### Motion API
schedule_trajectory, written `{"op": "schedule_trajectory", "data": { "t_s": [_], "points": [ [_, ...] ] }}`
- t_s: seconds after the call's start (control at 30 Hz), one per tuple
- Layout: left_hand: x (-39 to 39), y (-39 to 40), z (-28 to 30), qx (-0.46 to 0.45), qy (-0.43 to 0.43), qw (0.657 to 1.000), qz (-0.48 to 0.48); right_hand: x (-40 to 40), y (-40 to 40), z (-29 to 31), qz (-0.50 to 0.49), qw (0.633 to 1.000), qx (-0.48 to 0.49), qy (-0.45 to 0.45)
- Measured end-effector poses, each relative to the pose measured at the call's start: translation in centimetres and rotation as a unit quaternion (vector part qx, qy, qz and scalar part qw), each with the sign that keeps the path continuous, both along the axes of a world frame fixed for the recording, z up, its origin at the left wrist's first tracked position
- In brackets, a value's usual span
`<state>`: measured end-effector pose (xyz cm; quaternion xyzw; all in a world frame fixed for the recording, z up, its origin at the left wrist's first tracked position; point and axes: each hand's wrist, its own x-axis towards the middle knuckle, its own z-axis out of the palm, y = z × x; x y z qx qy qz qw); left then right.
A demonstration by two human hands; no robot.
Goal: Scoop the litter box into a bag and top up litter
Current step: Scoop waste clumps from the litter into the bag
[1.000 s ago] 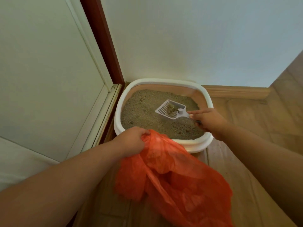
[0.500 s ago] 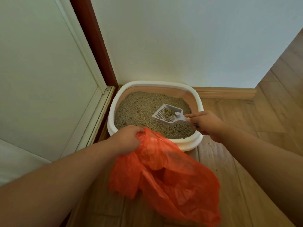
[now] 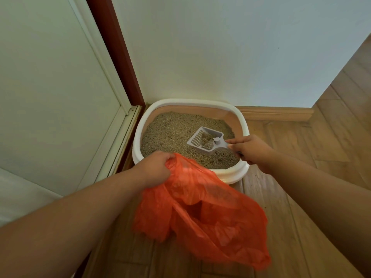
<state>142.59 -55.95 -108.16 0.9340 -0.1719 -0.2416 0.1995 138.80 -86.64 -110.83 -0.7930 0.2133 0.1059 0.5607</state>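
A white litter box (image 3: 138, 137) with beige litter (image 3: 170, 131) stands on the wooden floor in a wall corner. My right hand (image 3: 251, 151) grips the handle of a pale slotted scoop (image 3: 204, 140), held just above the litter with a clump in it. My left hand (image 3: 156, 167) clutches the rim of an orange plastic bag (image 3: 204, 213). The bag hangs in front of the box's near edge and drapes down toward the floor, its mouth partly open.
A white wall is behind the box, with a wooden baseboard (image 3: 277, 114) to the right. A dark red door frame (image 3: 112, 49) and a pale panel (image 3: 50, 87) stand on the left. Wood flooring (image 3: 301, 167) stretches right, with specks of litter by the box.
The scoop with its clump has lifted slightly and shifted a little toward the bag. My left hand keeps hold of the bag. The view has tilted.
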Motion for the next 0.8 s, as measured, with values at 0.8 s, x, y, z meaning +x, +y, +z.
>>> {"op": "schedule_trajectory", "data": {
  "t_s": [0.8],
  "points": [
    [0.0, 0.2, 0.3, 0.015, -0.003, 1.000, 0.003, -0.4, 1.4, 0.6, -0.016, 0.996, 0.078, -0.046]
  ]
}}
